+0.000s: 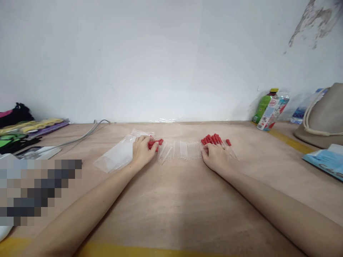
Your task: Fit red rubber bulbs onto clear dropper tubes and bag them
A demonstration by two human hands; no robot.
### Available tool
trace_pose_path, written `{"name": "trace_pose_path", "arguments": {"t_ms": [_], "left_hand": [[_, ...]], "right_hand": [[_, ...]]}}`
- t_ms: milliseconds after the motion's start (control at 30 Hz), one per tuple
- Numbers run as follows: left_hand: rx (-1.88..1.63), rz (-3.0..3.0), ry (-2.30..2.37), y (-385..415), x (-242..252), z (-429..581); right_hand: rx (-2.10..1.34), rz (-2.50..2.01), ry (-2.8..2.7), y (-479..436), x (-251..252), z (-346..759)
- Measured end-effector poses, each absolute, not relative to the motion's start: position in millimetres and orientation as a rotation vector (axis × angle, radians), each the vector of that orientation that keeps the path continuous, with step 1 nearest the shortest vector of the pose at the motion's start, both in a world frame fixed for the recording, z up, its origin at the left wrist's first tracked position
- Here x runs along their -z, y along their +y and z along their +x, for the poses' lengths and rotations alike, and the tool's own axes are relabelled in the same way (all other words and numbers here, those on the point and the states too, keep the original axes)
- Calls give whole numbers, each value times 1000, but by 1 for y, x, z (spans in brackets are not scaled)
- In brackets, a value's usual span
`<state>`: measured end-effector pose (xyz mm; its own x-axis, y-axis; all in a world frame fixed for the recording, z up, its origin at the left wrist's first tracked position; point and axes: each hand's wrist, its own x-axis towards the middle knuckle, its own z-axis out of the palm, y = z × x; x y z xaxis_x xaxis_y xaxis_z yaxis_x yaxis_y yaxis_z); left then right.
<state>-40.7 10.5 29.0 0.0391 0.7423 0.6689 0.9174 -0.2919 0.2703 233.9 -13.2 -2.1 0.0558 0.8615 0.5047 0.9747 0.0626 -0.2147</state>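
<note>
A row of clear glass droppers with red rubber bulbs lies across the middle of the wooden table. My left hand is at the row's left end, fingers curled around a few red-bulbed droppers. My right hand lies flat on the right end, fingers stretched over several droppers whose red bulbs stick out beyond the fingertips. A clear plastic bag lies just left of my left hand.
A grey cable runs to the back left, next to coloured packets. At the back right lie bottles, a beige hat and a blue tissue pack. A yellow stripe marks the table's near edge.
</note>
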Motion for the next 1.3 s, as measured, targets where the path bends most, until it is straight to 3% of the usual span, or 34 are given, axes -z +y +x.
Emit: {"name": "trace_pose_path", "arguments": {"t_ms": [200,367,867,1167,1300], "left_hand": [[764,-2103,-1917,17,-29,-54],[706,-2158,-1886,15,-31,-52],[978,-2250,-1706,19,-31,-54],[1641,-2296,-1373,-1,-25,-23],[1510,-2600,-1262,-20,-17,-2]], "right_hand": [[211,-1874,-1822,-14,1,233],[196,-1886,-1809,-15,2,234],[120,-1745,-1771,-14,6,234],[184,-1499,-1786,-9,9,235],[192,-1294,-1848,-13,9,232]]}}
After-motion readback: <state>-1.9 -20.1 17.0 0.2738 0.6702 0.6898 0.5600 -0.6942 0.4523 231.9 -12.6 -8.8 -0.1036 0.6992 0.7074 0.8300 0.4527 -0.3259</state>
